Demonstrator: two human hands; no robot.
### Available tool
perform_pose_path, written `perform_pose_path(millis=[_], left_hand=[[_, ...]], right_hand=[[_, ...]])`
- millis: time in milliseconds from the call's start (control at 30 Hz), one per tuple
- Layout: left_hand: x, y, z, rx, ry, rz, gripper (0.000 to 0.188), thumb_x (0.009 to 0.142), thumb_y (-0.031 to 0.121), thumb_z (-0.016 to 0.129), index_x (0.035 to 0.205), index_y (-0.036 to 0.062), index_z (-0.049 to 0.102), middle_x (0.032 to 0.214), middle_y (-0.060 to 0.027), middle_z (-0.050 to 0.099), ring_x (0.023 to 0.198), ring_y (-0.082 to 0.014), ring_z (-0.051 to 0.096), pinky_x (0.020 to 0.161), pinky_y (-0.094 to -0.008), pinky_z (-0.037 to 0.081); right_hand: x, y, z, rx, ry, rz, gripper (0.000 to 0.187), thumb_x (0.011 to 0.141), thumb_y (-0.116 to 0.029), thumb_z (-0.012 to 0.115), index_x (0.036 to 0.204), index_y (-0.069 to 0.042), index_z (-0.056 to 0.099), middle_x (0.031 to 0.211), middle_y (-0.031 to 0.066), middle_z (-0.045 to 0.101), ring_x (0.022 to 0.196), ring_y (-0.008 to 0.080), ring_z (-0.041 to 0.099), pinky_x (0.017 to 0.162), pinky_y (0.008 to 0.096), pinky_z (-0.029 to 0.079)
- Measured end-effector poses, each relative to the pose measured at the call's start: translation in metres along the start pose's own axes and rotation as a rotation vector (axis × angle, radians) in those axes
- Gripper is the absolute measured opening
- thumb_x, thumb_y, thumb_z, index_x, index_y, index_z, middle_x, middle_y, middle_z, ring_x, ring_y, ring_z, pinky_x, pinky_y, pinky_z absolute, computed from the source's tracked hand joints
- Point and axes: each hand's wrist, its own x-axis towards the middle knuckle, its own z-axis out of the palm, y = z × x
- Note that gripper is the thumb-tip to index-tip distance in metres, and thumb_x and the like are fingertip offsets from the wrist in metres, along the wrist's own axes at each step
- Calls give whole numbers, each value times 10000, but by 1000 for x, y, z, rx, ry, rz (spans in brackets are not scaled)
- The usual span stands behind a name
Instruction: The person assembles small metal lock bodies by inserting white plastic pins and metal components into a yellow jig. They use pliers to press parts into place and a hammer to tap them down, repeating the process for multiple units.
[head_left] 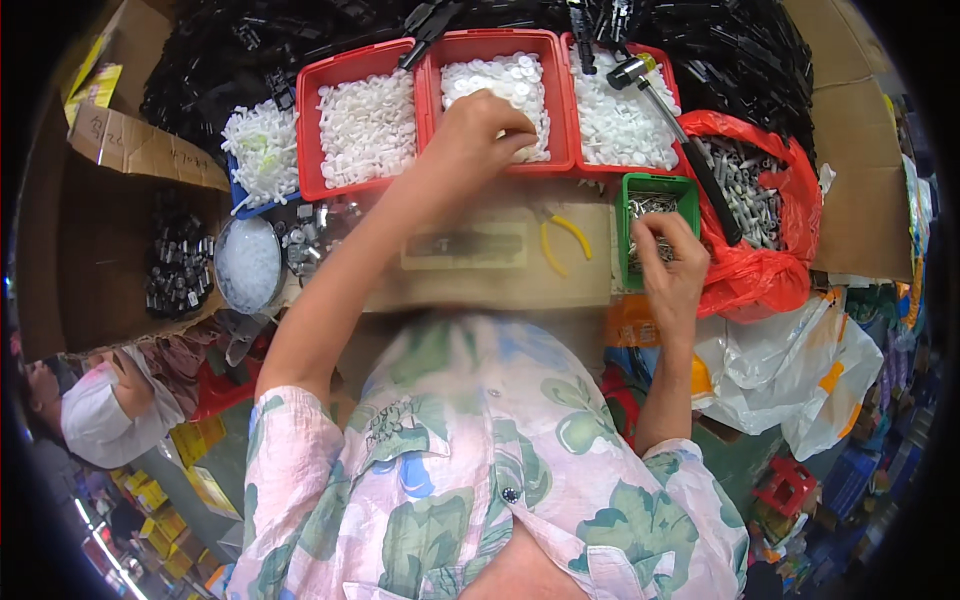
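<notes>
My left hand (480, 132) is over the near part of the middle red bin (563, 110), which holds white round plastic pieces (510, 80). Its fingers are curled together, and whatever they pinch cannot be made out. At the right, my right hand (676, 262) hangs over the edge of a small green box (690, 186) of thin metal parts (652, 204). Thumb and fingers are drawn together there; anything between them is too small to name. Between my arms, pliers with yellow handles (566, 240) lie on the work surface (580, 285), beside a blurred dark rectangular patch.
Red bins of small white parts (368, 130) stand left and right of the middle one. A hammer (690, 150) leans over a red bag (765, 285) of grey parts. Black parts (740, 70) are heaped behind. An open cardboard box (110, 270) stands left; a person (115, 410) sits beyond.
</notes>
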Motion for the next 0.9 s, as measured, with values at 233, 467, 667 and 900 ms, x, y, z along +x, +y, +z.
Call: perform_pose_path(millis=[233,467,667,900], left_hand=[[-42,39,-10,-638,160,-528,219,916,155,733,1014,-40,748,911,-76,752,819,-87,661,750,-247,527],[-67,41,-3,-680,243,-468,197,928,120,723,1045,-38,739,913,-76,744,828,-99,690,731,-223,548],[-76,44,1,-539,323,-333,159,924,77,714,1041,-26,744,910,-77,736,821,-94,679,719,-226,546],[-80,53,-1,-236,408,-104,145,888,26,722,1022,-19,748,932,-104,719,851,-134,668,745,-261,534]], right_hand=[[28,-42,54,218,-93,-143,73,887,-44,666,876,27,651,807,127,647,674,242,628,633,346,480],[30,-60,76,209,-141,-154,125,884,-97,679,875,25,656,793,137,646,654,249,623,614,353,478],[27,-63,76,195,-168,-149,116,881,-81,671,872,33,654,779,142,635,650,242,619,608,352,473],[20,-65,75,242,-158,-111,115,881,-65,668,861,46,642,774,137,627,647,211,608,612,340,467]])
